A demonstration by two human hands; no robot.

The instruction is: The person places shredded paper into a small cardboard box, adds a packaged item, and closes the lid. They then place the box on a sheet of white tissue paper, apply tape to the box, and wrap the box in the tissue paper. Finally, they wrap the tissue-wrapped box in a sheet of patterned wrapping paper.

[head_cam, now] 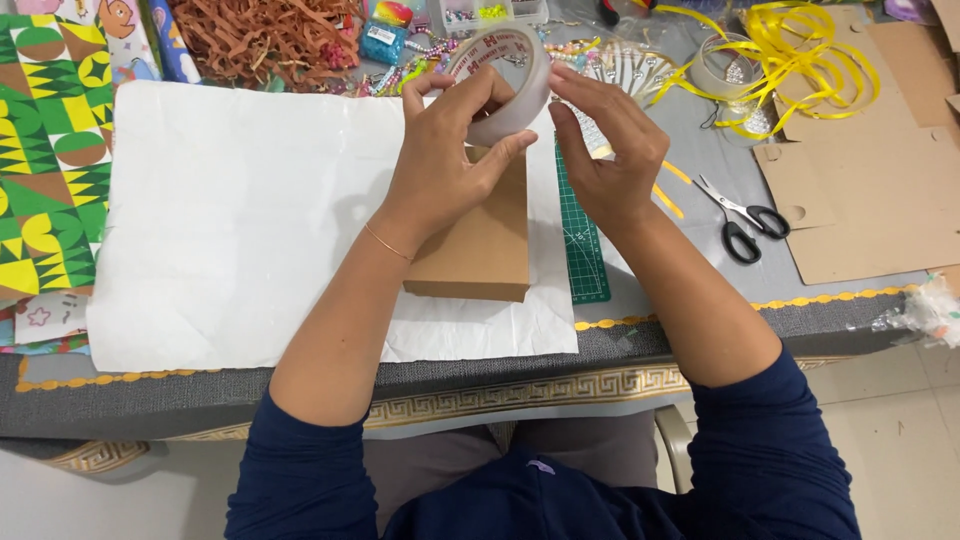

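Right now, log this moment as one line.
left hand: holds tape roll | right hand: fingertips at roll edge | below: brown box on white paper | scissors right

Home craft table, gift-wrapping corner | grey cloth with gold trim [700, 305] along near edge | patterned wrapping paper [45, 150] at left | shredded brown paper filler [265, 35] and beads [420, 55] far | yellow ribbon [790, 50], scissors [745, 220], cardboard sheets [870, 200] at right | green cutting mat [580, 240] centre
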